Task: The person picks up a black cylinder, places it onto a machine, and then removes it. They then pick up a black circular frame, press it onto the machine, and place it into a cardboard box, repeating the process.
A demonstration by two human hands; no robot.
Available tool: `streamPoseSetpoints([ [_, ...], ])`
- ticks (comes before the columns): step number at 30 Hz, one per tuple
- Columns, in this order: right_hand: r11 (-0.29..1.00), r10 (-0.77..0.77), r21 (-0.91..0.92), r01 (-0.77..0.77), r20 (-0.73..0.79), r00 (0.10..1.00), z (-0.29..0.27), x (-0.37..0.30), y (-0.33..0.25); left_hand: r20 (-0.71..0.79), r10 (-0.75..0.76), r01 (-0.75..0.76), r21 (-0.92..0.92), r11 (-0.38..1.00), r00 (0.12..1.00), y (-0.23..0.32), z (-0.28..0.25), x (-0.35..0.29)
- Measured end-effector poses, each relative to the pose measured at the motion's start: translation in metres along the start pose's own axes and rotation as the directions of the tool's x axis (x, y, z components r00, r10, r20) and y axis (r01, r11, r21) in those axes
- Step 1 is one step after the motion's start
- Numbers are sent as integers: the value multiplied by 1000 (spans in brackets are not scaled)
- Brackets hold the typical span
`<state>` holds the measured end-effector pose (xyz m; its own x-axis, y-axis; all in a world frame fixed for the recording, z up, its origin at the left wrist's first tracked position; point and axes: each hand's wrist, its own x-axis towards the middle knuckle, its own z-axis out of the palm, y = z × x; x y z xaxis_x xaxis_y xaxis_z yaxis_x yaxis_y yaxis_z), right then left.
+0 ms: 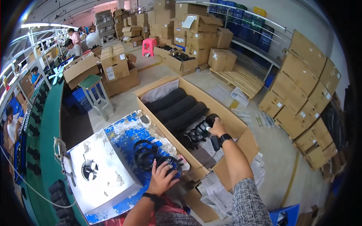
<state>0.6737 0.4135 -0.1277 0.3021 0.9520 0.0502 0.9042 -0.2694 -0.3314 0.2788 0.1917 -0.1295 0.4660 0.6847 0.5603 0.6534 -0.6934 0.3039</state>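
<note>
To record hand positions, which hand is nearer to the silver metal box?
Left. The left hand touches a black part right of the metal box; the right hand is farther, over the open carton.

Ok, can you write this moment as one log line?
Left hand: spread over black round part | Right hand: gripping black piece inside open carton | Also inside: three black tubes

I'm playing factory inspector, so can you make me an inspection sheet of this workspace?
Surface: blue tabletop, paint chipped; silver metal box on it.
Job's things: black rings on the tabletop; long black rolls in an open carton.
Clutter: loose papers beside the carton.
Hands: left hand, fingers spread, on a round black part; right hand grips a black part over the carton.
Cables: pale cord or hose, lower left.
Surroundings: stacked boxes, pink stool.
</note>
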Motion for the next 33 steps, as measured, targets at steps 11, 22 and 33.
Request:
streamPoseSetpoints([
  [11, 951, -149, -240, 192, 186, 971, 19, 14, -52, 113, -68, 69, -7, 998, 991, -8, -9, -3],
  [22, 979, -21, -202, 30, 45, 999, 35, 54, -24, 146, -111, 117, -29, 993, 983, -9, -5, 3],
  [33, 968, 89, -247, -45, 170, 982, 36, 39, -58, 126, -120, 125, -31, 992, 985, -12, -8, 2],
])
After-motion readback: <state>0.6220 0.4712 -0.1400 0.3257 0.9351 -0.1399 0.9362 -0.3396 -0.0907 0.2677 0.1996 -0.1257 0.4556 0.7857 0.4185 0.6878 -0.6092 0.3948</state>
